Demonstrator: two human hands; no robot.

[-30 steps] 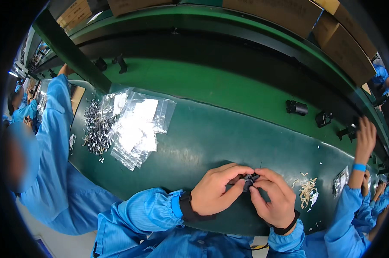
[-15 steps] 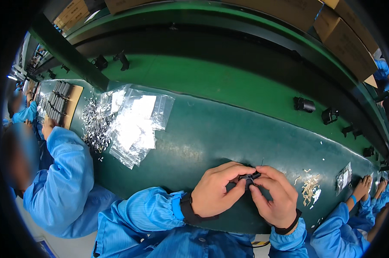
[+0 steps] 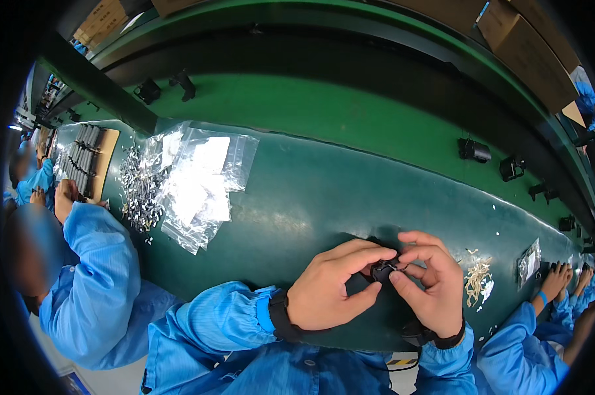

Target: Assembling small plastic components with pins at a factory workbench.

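Over the near edge of the table, my left hand point(image 3: 330, 283) grips a small black plastic part point(image 3: 381, 270) between thumb and fingers. My right hand point(image 3: 436, 283) meets the same part from the right, its thumb and bent fingers pinching at that side while the index finger is lifted. Exactly what sits between the right fingertips is too small to make out. The fingers cover much of the part, so its full shape is hidden. Black bands circle both wrists.
Clear plastic bags point(image 3: 199, 184) lie left of centre beside a heap of small black and white pieces point(image 3: 139, 197). Tan strips point(image 3: 476, 282) and a small bag point(image 3: 528, 263) lie right. Black parts point(image 3: 474, 151) line the green ledge. Co-workers sit either side, one near grey cylinders point(image 3: 85, 158).
My right fingers have opened somewhat, the index rising off the part. The thin wire that stood up by the right fingertips no longer shows there. The black part stays in my left hand.
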